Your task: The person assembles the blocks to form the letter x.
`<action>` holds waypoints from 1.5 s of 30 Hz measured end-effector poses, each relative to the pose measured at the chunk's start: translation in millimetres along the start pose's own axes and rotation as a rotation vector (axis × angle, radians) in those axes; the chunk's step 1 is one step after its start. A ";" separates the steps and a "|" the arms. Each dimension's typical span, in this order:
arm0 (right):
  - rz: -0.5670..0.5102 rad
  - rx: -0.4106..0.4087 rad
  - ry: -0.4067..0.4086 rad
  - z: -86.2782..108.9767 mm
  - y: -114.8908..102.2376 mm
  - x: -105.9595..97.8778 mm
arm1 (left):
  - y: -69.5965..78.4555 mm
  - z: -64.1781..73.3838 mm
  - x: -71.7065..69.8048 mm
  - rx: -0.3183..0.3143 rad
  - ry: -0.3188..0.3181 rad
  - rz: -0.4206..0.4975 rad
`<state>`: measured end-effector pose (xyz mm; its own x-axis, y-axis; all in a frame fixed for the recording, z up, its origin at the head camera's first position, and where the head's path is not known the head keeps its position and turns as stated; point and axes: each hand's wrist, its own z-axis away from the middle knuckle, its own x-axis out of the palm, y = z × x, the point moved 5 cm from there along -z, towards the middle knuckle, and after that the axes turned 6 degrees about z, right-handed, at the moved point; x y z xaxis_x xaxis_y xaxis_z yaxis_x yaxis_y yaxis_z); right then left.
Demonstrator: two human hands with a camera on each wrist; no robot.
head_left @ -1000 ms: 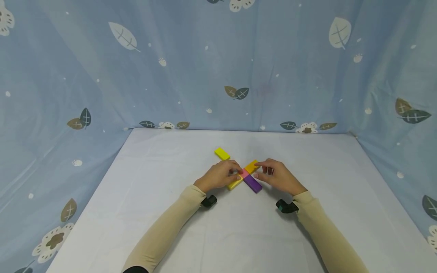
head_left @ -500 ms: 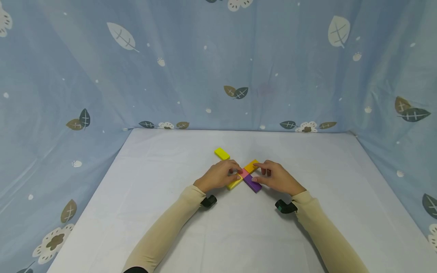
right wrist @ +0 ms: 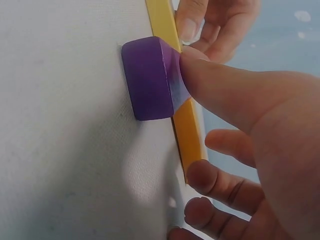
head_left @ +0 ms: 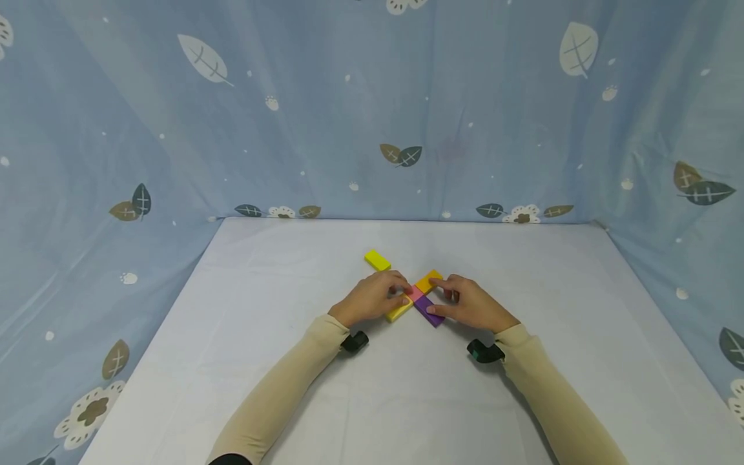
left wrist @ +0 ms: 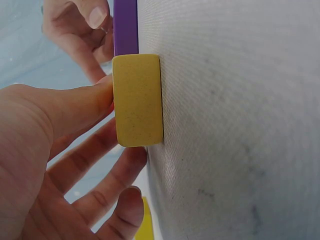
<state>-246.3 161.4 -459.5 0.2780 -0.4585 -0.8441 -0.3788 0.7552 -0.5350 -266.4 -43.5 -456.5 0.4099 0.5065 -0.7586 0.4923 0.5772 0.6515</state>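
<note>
Flat rectangular blocks lie in a cross on the white table. In the head view a pink block (head_left: 415,294) is at the middle, with an orange block (head_left: 428,282), a purple block (head_left: 431,312) and a darker yellow block (head_left: 398,312) around it. My left hand (head_left: 372,299) has its thumb on the darker yellow block and its index finger by the pink one. With its thumb, my right hand (head_left: 473,306) presses the purple block (right wrist: 147,80), while its index finger touches the orange one. A bright yellow block (head_left: 378,260) extends past the left hand, which hides what lies beneath.
The white cloth-covered table (head_left: 407,400) reaches back to a blue leaf-patterned curtain (head_left: 325,116) that also encloses both sides. A dark wrist camera (head_left: 354,342) sits under the left wrist, another wrist camera (head_left: 485,352) under the right.
The right hand has shifted slightly left, and its thumb has come from beside the purple block onto it. The left hand has stayed in place.
</note>
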 end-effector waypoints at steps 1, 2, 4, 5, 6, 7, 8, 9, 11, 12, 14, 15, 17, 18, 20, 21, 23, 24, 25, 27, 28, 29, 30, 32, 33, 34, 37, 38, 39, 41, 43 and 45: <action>0.004 0.000 -0.003 -0.2 -0.1 0.1 | -0.2 0.0 0.0 0.002 0.001 0.001; 0.006 0.002 -0.004 -0.2 -0.2 0.2 | -0.3 -0.1 -0.1 0.005 0.003 0.002; 0.013 0.001 -0.005 -0.4 -0.2 0.6 | -0.5 -0.1 0.0 0.004 0.003 0.002; 0.012 0.002 -0.007 -0.4 0.0 0.9 | -0.3 0.1 0.0 0.004 0.004 0.003; 0.009 0.004 -0.008 -0.5 0.2 1.2 | -0.4 0.2 0.1 0.002 0.003 0.004; 0.004 0.007 -0.010 -0.4 0.6 1.6 | -0.6 0.2 0.2 0.000 0.002 0.004; -0.002 0.011 -0.010 -0.3 0.9 1.9 | -0.6 0.3 0.3 0.001 0.002 0.002; -0.010 0.016 -0.010 -0.2 1.2 2.2 | -0.7 0.3 0.3 -0.002 0.002 0.003; -0.021 0.017 -0.010 0.3 1.5 2.5 | -0.7 0.6 0.4 -0.003 0.001 0.003; -0.024 0.015 -0.009 0.7 1.5 2.6 | -0.8 0.6 0.4 -0.002 0.001 0.002; -0.030 0.005 -0.008 1.3 0.6 2.2 | -0.6 0.7 0.1 0.001 0.003 0.000; -0.030 -0.002 -0.008 1.6 0.1 2.0 | -0.6 0.6 -0.1 0.002 0.003 0.001; -0.031 -0.018 -0.008 2.1 -0.9 1.6 | -0.5 0.4 -0.3 0.008 0.003 -0.002; -0.033 -0.019 -0.009 2.2 -1.3 1.4 | -0.3 0.3 -0.4 0.012 0.005 -0.003; -0.036 -0.022 -0.012 2.2 -1.9 1.4 | -0.5 0.0 -0.2 0.015 0.004 -0.007; -0.035 -0.020 -0.015 2.2 -2.0 1.6 | -0.8 -0.3 -0.1 0.015 0.003 -0.006; -0.035 -0.012 -0.024 2.0 -2.0 2.1 | -1.2 -0.4 0.2 0.012 0.001 -0.008; -0.033 -0.006 -0.029 1.9 -2.0 2.5 | -1.5 -0.5 0.5 0.010 0.000 -0.010; -0.032 0.000 -0.033 1.7 -2.0 2.7 | -1.6 -0.4 0.6 0.006 -0.001 -0.010; -0.027 0.011 -0.040 1.6 -2.0 3.3 | -1.8 -0.2 0.7 0.002 -0.002 -0.010; -0.024 0.016 -0.044 1.5 -1.8 3.6 | -2.0 -0.1 0.9 -0.001 -0.002 -0.009; -0.020 0.019 -0.046 1.4 -1.6 3.9 | -2.1 0.0 1.0 -0.002 -0.001 -0.008; -0.017 0.021 -0.049 1.2 -1.4 4.2 | -2.2 0.1 1.0 -0.004 -0.001 -0.007; -0.010 0.028 -0.054 0.9 -1.1 4.2 | -2.3 0.1 0.7 -0.003 0.001 -0.004; -0.008 0.032 -0.057 0.7 -0.8 4.2 | -2.1 0.1 0.5 -0.002 0.002 -0.003; -0.006 0.037 -0.061 0.4 -0.5 4.3 | -2.0 0.0 0.4 0.000 0.004 -0.002; -0.008 0.048 -0.067 0.1 0.1 4.2 | -0.8 -0.1 -0.4 0.007 0.008 0.000; -0.011 0.050 -0.067 0.1 0.2 4.1 | -0.5 -0.2 -0.5 0.008 0.007 0.003; -0.013 0.051 -0.067 0.0 0.4 4.1 | -0.4 -0.2 -0.6 0.007 0.007 0.005; -0.022 0.051 -0.068 0.0 0.2 4.1 | -0.5 -0.4 -0.6 0.005 0.005 0.005; -0.030 0.055 -0.069 0.0 0.0 4.4 | -1.6 -0.7 0.0 0.000 0.001 0.004; -0.034 0.061 -0.071 0.0 -0.2 4.6 | -2.6 -1.0 0.5 -0.004 -0.001 0.003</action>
<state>-244.9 159.1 -463.3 0.3523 -0.4519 -0.8196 -0.3138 0.7680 -0.5583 -268.2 -44.1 -458.6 0.4119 0.5077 -0.7567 0.4881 0.5783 0.6537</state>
